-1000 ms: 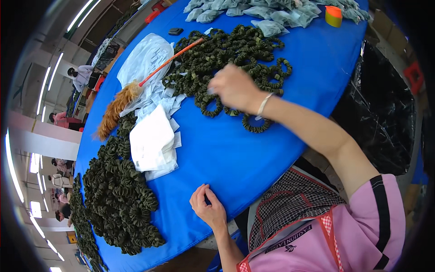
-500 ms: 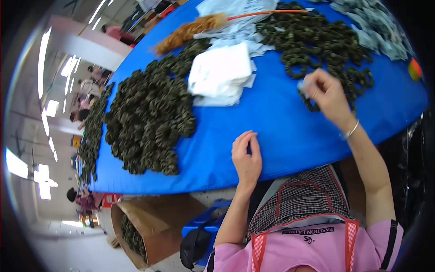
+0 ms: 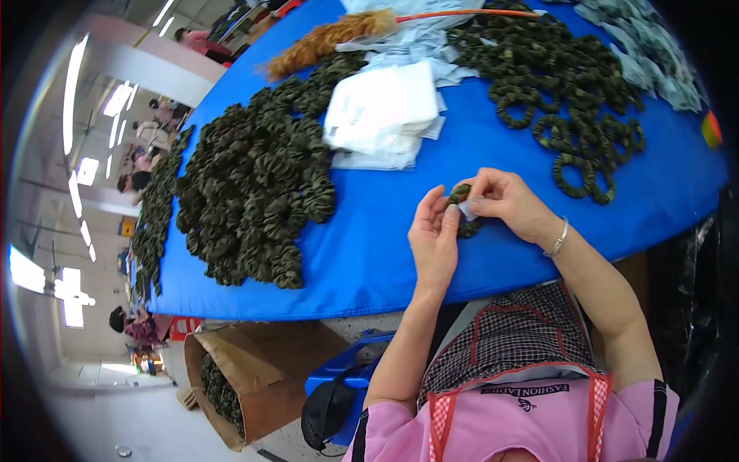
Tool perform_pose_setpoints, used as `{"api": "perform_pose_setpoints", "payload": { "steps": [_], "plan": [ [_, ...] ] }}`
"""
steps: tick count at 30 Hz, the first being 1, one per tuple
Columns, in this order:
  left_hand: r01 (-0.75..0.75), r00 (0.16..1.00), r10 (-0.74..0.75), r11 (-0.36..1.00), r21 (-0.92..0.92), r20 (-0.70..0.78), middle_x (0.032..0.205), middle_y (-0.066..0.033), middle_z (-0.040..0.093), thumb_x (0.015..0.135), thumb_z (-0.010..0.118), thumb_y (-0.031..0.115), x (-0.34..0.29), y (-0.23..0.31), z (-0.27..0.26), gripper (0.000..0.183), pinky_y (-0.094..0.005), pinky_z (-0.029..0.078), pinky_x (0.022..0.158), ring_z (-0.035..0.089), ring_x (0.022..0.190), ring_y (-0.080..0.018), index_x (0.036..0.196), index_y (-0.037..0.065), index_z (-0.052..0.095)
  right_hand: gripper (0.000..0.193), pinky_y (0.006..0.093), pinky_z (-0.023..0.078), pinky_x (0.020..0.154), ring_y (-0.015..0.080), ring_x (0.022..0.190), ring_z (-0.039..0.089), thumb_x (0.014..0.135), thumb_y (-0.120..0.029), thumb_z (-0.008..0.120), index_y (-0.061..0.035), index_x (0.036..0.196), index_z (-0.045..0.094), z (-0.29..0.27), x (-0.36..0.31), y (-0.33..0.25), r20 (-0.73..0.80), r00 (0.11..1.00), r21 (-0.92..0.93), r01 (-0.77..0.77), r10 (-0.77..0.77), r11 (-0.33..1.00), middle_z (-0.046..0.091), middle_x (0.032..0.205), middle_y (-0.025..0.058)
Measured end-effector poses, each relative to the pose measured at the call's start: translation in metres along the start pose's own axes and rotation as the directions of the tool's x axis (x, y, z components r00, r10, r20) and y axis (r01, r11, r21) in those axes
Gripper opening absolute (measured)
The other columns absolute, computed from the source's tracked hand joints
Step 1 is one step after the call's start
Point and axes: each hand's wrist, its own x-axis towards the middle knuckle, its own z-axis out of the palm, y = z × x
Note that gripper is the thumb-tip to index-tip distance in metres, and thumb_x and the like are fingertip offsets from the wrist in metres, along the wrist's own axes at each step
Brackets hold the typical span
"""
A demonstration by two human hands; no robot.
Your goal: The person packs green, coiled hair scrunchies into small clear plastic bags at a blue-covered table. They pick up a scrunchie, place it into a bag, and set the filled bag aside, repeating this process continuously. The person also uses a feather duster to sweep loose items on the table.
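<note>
Both hands, left (image 3: 433, 245) and right (image 3: 504, 202), pinch one dark green scrunchie (image 3: 464, 218); fingers curled.

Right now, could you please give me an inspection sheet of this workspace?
Surface: blue table, mostly covered.
Job's things: both hands together hold one dark green scrunchie and a small white tag over the table's near edge.
Clutter: left scrunchie pile; right scrunchie pile; white bag stack; feather duster; grey-green packets at the far right.
Hands: left hand and right hand, fingers pinched on the scrunchie.
Cables: nothing seen.
Surroundings: cardboard box of scrunchies on the floor; other people at the far left.
</note>
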Motion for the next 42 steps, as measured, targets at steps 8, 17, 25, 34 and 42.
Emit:
{"api": "perform_pose_setpoints", "payload": {
  "steps": [8, 17, 25, 34, 42],
  "plan": [
    [-0.365, 0.909, 0.399, 0.616, 0.698, 0.122, 0.105, -0.0126, 0.062, 0.092, 0.058, 0.017, 0.02, 0.015, -0.031, 0.025, -0.0312, 0.046, 0.082, 0.058, 0.097, -0.0206, 0.105, -0.004, 0.062, 0.01, 0.0209, 0.045, 0.065, 0.0055, 0.075, 0.055, 0.084, 0.0, 0.065, -0.005, 0.081, 0.056, -0.005, 0.008, 0.015, -0.09, 0.991, -0.1, 0.085, -0.094, 0.991, 0.06, 0.083, -0.0002],
    [-0.028, 0.958, 0.261, 0.496, 0.868, -0.118, 0.1, -0.0106, 0.064, 0.089, 0.058, 0.017, 0.053, 0.057, -0.119, 0.026, -0.0329, 0.047, 0.078, 0.06, 0.09, -0.0224, 0.107, -0.002, 0.06, 0.017, 0.023, 0.048, 0.075, 0.0091, 0.085, 0.058, 0.086, 0.001, 0.06, -0.0032, 0.102, 0.056, -0.004, 0.004, -0.004, -0.165, 0.982, -0.026, 0.09, -0.093, 0.996, 0.061, 0.093, 0.0031],
    [0.198, 0.976, -0.169, 0.951, -0.238, 0.136, 0.114, -0.0096, 0.054, 0.101, 0.039, 0.031, -0.036, 0.014, -0.013, 0.038, -0.0327, 0.045, 0.091, 0.055, 0.105, -0.0168, 0.123, 0.001, 0.043, 0.018, 0.0277, 0.048, 0.082, 0.0148, 0.089, 0.059, 0.085, -0.001, 0.06, -0.0014, 0.103, 0.058, 0.058, -0.032, -0.008, -0.109, 0.911, -0.39, 0.328, -0.397, 0.86, 0.061, 0.099, 0.0065],
    [-0.038, 0.99, -0.015, 0.927, 0.374, 0.139, 0.099, -0.0046, 0.058, 0.094, 0.057, 0.018, -0.014, -0.003, 0.004, 0.022, -0.0261, 0.045, 0.074, 0.053, 0.088, -0.0107, 0.108, 0.001, 0.055, 0.032, 0.0279, 0.046, 0.087, 0.0179, 0.1, 0.058, 0.087, -0.006, 0.058, -0.0018, 0.119, 0.056, 0.033, -0.042, -0.005, -0.267, 0.867, -0.379, 0.308, -0.422, 0.873, 0.061, 0.111, 0.0102],
    [-0.311, 0.81, 0.577, 0.27, 0.911, 0.105, 0.091, -0.0177, 0.063, 0.079, 0.064, 0.016, 0.167, 0.027, -0.047, 0.019, -0.0389, 0.047, 0.075, 0.061, 0.081, -0.0317, 0.091, 0.002, 0.069, 0.026, 0.0282, 0.047, 0.074, 0.0174, 0.08, 0.058, 0.091, -0.011, 0.056, -0.0038, 0.116, 0.057, -0.008, -0.049, -0.003, -0.23, 0.78, -0.781, 0.209, -0.582, 0.589, 0.057, 0.1, 0.0093]
  ]
}}
